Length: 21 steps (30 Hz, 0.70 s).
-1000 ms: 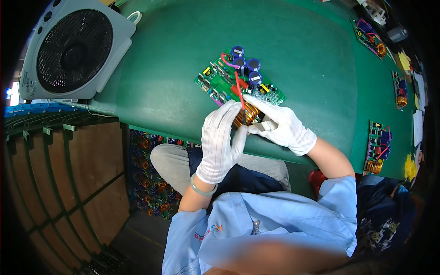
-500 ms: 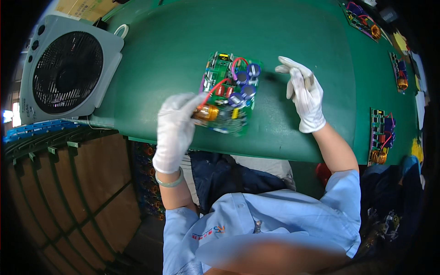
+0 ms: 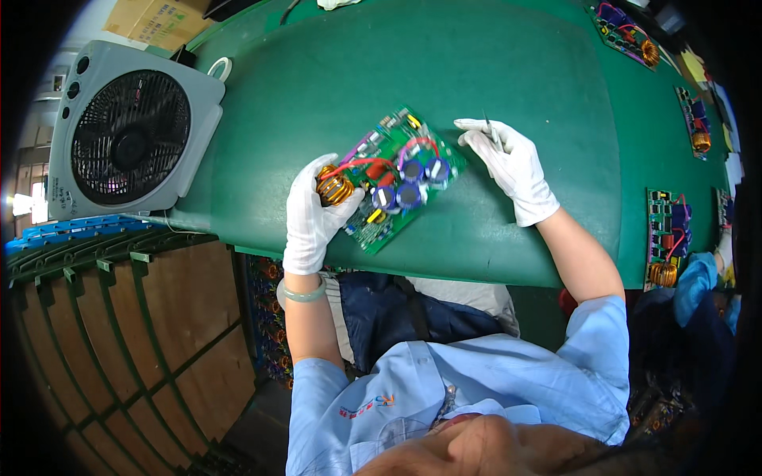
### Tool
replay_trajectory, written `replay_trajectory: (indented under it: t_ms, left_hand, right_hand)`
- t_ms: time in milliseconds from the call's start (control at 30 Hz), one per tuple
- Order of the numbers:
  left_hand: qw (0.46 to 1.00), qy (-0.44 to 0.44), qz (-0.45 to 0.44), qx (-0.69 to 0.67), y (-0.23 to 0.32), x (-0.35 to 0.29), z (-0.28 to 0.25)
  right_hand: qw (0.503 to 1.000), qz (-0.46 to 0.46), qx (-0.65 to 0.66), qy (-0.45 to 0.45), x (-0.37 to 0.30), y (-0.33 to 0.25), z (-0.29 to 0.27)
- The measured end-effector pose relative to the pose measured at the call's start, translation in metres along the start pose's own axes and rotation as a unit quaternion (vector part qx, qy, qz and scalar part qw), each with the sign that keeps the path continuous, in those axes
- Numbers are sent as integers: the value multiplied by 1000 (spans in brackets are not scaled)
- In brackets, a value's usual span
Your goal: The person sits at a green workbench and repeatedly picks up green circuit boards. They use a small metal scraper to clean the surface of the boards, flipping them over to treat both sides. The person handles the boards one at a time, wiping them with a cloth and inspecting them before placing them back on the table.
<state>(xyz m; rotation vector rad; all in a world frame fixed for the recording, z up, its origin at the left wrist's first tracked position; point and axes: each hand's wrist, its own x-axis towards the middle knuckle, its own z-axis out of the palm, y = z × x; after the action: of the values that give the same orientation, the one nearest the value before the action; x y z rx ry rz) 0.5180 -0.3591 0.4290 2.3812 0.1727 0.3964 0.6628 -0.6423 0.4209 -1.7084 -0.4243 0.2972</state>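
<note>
My left hand (image 3: 311, 218), in a white glove, is closed around the copper-wound coil (image 3: 335, 187) at the near-left side of a green circuit board (image 3: 401, 163). The board sits at an angle over the green table and is slightly blurred. Several blue-topped round capacitors (image 3: 409, 195), red parts and a red wire stand on it. Just right of the board, my gloved right hand (image 3: 508, 163) holds slim, dark metal tweezers (image 3: 494, 135) between its fingers, tips pointing away. That hand does not touch the board.
A grey box fan (image 3: 131, 151) stands at the left end of the table (image 3: 508, 55). Similar boards lie along the right side, the closest being a circuit board (image 3: 667, 238) near the front edge. At the far right is another person's hand (image 3: 724, 247). A carton (image 3: 163, 22) sits back left.
The board has turned clockwise, its far end swinging right. My left hand has shifted slightly right and now grips the coil. My right hand moved slightly left, and the tweezers now show in it.
</note>
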Motion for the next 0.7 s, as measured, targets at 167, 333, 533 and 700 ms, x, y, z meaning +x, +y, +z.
replay_trajectory:
  t_ms: [167,333,533,700]
  left_hand:
    - [953,-199,-103,-204,28,-3,-14]
    - [941,-230,-68,-240,36,0,1]
    - [938,-218,-126,-240,35,3,5]
    - [944,-212,-113,-228,39,6,6]
  right_hand:
    - [992,1,19,-122,4,-17,-16]
    - [957,14,-59,-282,-6,-35,-30]
    - [945,-94,-144,-277,-10,-23,-33]
    - [923,-157,-253,-243,-11,-19,-28]
